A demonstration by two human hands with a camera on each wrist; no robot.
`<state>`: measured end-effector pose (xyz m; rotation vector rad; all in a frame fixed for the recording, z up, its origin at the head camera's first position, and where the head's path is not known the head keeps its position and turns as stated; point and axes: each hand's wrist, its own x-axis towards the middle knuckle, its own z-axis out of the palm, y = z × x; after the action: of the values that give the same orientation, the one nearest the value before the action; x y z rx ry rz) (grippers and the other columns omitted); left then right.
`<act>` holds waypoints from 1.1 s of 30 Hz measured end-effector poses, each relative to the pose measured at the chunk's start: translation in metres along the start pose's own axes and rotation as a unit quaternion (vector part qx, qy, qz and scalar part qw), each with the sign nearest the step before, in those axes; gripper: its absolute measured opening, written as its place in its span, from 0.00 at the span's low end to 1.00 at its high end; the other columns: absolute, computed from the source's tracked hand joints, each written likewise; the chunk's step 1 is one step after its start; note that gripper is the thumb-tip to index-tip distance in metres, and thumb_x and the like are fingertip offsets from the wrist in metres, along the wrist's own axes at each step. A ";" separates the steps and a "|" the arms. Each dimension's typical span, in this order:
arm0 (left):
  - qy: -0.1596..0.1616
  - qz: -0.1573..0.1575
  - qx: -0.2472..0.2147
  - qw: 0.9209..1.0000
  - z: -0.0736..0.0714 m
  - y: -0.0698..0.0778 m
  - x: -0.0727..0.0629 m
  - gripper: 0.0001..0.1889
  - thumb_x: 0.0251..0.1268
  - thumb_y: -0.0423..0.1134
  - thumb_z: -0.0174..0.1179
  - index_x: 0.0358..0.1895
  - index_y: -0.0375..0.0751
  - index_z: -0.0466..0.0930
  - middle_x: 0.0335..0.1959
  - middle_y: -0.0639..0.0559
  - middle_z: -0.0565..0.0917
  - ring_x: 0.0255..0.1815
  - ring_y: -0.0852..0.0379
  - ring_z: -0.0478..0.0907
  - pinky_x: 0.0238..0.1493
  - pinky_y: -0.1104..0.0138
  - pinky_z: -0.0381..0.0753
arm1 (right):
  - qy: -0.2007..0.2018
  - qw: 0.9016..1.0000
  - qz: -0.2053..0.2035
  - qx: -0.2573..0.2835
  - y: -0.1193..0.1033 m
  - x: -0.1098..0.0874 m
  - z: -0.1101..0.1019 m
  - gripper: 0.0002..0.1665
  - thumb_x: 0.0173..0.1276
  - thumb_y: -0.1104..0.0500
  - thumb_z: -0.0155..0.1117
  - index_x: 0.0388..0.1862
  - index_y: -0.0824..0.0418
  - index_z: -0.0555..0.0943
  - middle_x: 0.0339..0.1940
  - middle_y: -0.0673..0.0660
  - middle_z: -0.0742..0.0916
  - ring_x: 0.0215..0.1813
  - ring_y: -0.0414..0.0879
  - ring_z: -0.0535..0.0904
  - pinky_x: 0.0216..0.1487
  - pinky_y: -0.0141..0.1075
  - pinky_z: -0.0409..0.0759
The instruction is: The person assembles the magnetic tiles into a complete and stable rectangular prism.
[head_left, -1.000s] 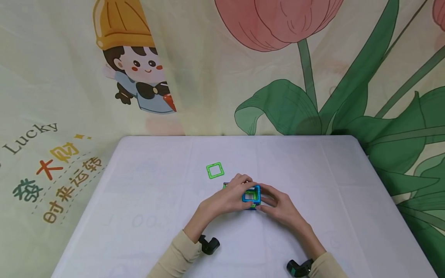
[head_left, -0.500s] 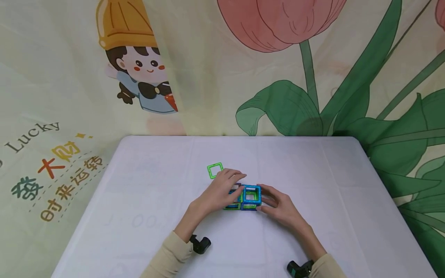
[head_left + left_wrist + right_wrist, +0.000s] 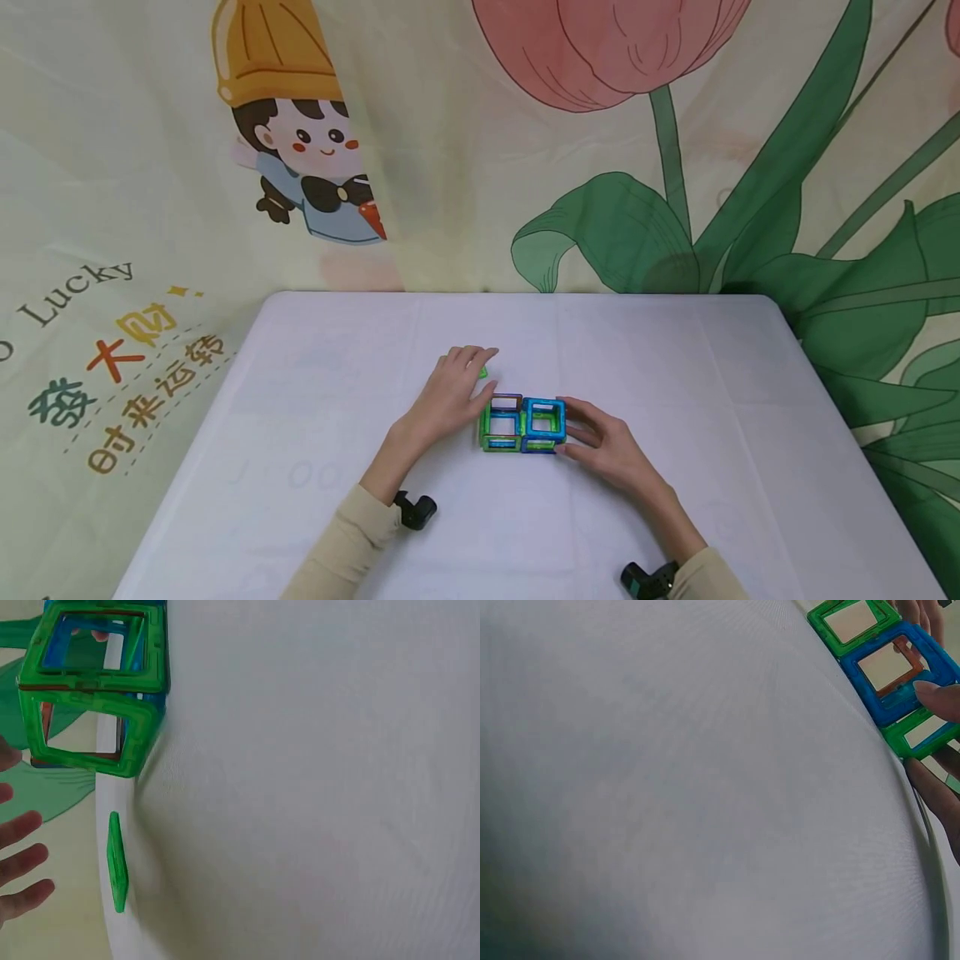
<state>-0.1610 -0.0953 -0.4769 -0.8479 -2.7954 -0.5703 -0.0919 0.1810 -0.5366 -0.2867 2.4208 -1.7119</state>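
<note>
A structure of magnetic tiles (image 3: 543, 402), open square frames in green, blue and brownish red, stands on the white table. My right hand (image 3: 611, 450) holds its right end; in the right wrist view the thumb (image 3: 941, 701) lies against a blue frame (image 3: 866, 682) and a finger reaches the lower corner. My left hand (image 3: 444, 396) is spread over a loose green square tile (image 3: 483, 372), covering most of it, just behind and left of the structure. The left wrist view shows that green tile (image 3: 118, 862) edge-on, apart from the spread left fingers (image 3: 22, 859).
The white-covered table (image 3: 337, 350) ends at a rounded back edge behind the tiles. A printed curtain (image 3: 450, 167) with flowers and a cartoon figure hangs beyond it. Each wrist wears a small black camera, such as the left one (image 3: 417, 512).
My left hand has left the structure and moved back and left to the loose green tile, uncovering the structure's left part. The right hand stays at the right end.
</note>
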 end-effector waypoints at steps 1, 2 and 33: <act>-0.002 -0.005 0.002 1.000 0.000 -0.002 0.001 0.29 0.71 0.43 0.65 0.71 0.39 0.72 0.61 0.42 0.79 0.63 0.44 0.73 0.65 0.50 0.76 | 0.000 1.000 -0.001 0.001 0.000 0.000 0.000 0.44 0.60 0.61 0.80 0.75 0.52 0.72 0.69 0.60 0.80 0.69 0.59 0.79 0.63 0.38 0.81; -0.003 -0.009 0.004 1.000 0.000 -0.004 0.001 0.29 0.71 0.43 0.65 0.72 0.39 0.71 0.62 0.41 0.79 0.62 0.43 0.73 0.64 0.50 0.76 | -0.001 1.000 -0.001 0.002 0.000 0.000 0.000 0.44 0.60 0.61 0.80 0.75 0.52 0.72 0.69 0.60 0.80 0.69 0.59 0.79 0.63 0.38 0.81; -0.104 -0.066 0.114 0.986 0.019 -0.033 0.018 0.32 0.71 0.43 0.61 0.72 0.29 0.68 0.66 0.33 0.75 0.65 0.36 0.70 0.66 0.44 0.74 | -0.002 1.000 0.020 -0.002 -0.003 0.000 -0.001 0.44 0.61 0.60 0.79 0.75 0.51 0.72 0.71 0.62 0.79 0.68 0.60 0.80 0.63 0.39 0.81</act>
<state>-0.1953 -0.1034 -0.5000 -0.7173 -3.0450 -0.1793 -0.0921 0.1808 -0.5336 -0.2421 2.4108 -1.6879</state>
